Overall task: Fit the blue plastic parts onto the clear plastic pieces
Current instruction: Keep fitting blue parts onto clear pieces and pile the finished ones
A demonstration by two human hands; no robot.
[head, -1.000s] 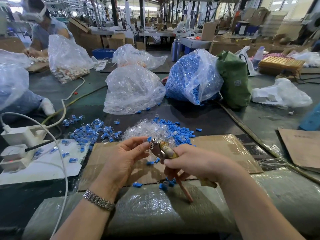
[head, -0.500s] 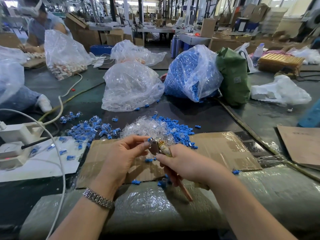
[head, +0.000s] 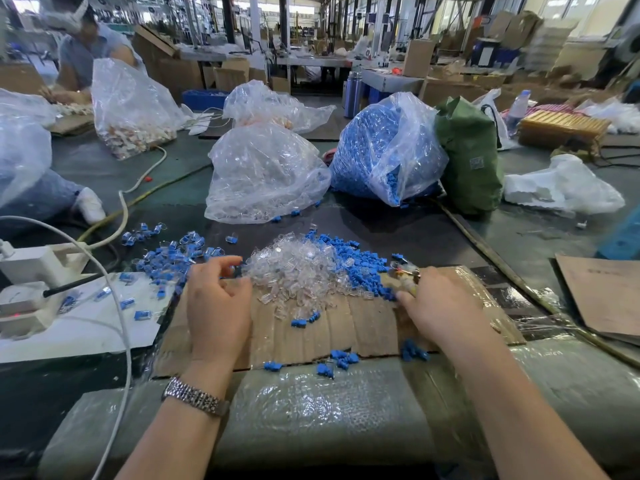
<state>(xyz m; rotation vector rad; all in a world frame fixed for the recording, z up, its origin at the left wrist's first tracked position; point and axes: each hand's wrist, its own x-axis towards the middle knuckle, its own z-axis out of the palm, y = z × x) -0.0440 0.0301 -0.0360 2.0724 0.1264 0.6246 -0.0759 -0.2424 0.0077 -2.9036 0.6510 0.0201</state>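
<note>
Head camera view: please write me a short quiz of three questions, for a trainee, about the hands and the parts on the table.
1. True or false: the right hand holds a tool.
2. The heap of clear pieces lies: A) between the two hands, B) left of the left hand, C) inside the green bag.
3. Fill in: the loose blue parts lie directly ____ of the clear heap.

Key:
1. True, small pliers.
2. A.
3. Right.

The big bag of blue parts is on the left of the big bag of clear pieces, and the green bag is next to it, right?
Not quite. In the head view the bag of blue parts sits to the right of the bag of clear pieces. The green bag is indeed next to it.
</note>
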